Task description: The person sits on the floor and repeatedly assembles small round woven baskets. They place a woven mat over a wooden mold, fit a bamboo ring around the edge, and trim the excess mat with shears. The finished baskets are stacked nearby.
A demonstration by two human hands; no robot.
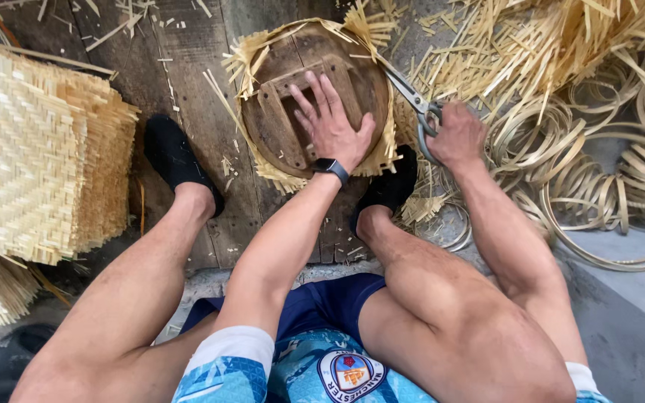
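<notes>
While flat on the wooden mould (293,112), left hand (330,123) unclenched; right hand (457,134) grasping scissors (412,97) at its rim.

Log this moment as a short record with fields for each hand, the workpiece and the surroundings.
left hand: pressed flat on round wooden form
right hand: gripping scissors at the form's right edge
workpiece: woven bamboo mat under the form, frayed strip ends sticking out around it
wrist: dark watch on left arm
left side: stack of woven mats
right side: loose strips and coiled bamboo hoops
</notes>
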